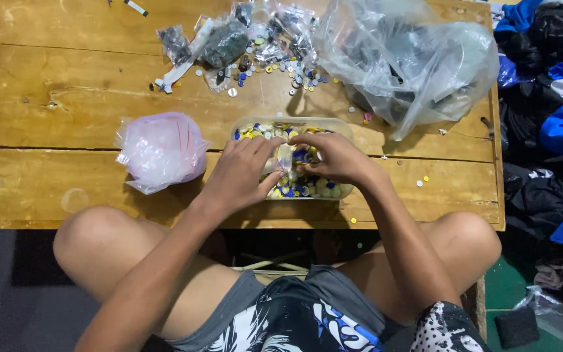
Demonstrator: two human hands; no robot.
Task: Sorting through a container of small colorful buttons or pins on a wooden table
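Seen from the head camera, both hands meet over a clear plastic tub [343, 130] filled with small round buttons [301, 188] in white, yellow and blue. The left hand [241, 175] lies over the tub's near-left corner with its fingers curled loosely; thumb and forefinger pinch the edge of a small clear plastic bag [285, 156]. The right hand [333, 156] covers the middle of the tub, fingers bent inward, and its fingertips grip the same little bag from the other side, so the bag hangs between the two hands just above the buttons. Whether anything sits inside the bag cannot be told.

The tub rests on a worn wooden surface [47, 182], directly under the hands. Left of the left hand, near but apart from it, lies a puffed pink-tinted plastic bag [161, 151]. Beyond both hands, past the tub's far rim, loose buttons [301, 77] are scattered among several small crumpled bags [226, 40], some with dark contents. Beyond and to the right of the right hand sits a big clear plastic sack [412, 58], wrinkled and bulging with dim shapes inside. A few stray buttons [421, 180] lie on the wood right of the right forearm. Further right, off the surface, dark and blue clothes [555, 117] are piled up. The person's bare knees frame the near edge of the surface.
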